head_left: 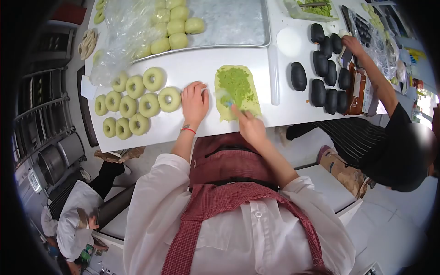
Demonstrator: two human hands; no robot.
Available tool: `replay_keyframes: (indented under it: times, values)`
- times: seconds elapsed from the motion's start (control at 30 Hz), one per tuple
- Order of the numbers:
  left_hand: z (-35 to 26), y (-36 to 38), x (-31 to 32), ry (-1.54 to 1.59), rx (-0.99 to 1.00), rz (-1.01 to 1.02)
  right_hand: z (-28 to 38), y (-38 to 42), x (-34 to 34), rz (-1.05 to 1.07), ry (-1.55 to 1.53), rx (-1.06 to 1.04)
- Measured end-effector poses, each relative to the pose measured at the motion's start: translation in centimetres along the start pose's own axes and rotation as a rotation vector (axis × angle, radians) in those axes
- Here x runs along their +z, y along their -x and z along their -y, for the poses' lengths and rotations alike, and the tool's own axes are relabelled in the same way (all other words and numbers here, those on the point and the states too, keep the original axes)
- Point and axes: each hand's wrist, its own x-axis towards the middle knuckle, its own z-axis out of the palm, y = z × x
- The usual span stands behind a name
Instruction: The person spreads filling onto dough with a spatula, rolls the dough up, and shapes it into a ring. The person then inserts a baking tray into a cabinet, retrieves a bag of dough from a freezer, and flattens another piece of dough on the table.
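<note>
A flat piece of pale green dough (254, 106) lies on the white table, with chopped green filling (236, 82) spread over its upper and middle part. My right hand (250, 126) is closed around a small spreading tool (228, 103), whose blurred end touches the filling near the dough's lower left. To the left of the dough, my left hand (195, 103) rests on the table, its fingers together and stretched out, holding nothing. Beside it are several ring-shaped green doughs (169, 99).
A metal tray (229, 27) with round dough balls (178, 41) and plastic wrap (119, 41) stands at the back. Right of a clear rolling stick (274, 75) lie several black doughs (299, 76), where a co-worker's hand (353, 45) reaches in. A filling container (316, 11) sits behind.
</note>
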Motion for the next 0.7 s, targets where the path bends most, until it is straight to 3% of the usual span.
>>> replay_keyframes:
  times: [0.2, 0.27, 0.33, 0.43, 0.5, 0.6, 0.7]
  values:
    - [0.3, 0.4, 0.0, -0.031, -0.005, -0.003, -0.9, 2.4, -3.3, 0.092, 0.061, -0.116]
    - [0.2, 0.0, -0.2, -0.028, -0.004, -0.001, -1.0, -0.2, -4.1, -0.079, 0.009, -0.034]
    - [0.3, -0.8, 0.1, -0.009, -0.008, -0.001, -1.9, -0.4, -2.7, -0.067, 0.016, -0.025]
    - [0.3, 0.2, 0.4, 0.0, -0.011, 0.022, -3.6, 2.5, -2.3, -0.015, 0.045, -0.032]
    - [0.1, 0.6, 0.2, -0.016, -0.024, 0.019, -3.8, 3.6, -4.2, 0.146, 0.131, -0.01]
    - [0.2, 0.4, -0.1, -0.031, -0.036, 0.01, -1.8, 2.9, -6.4, 0.12, 0.138, -0.057]
    - [0.8, 0.2, -0.1, -0.005, -0.026, 0.009, -2.6, 0.8, -3.5, 0.069, 0.185, -0.132]
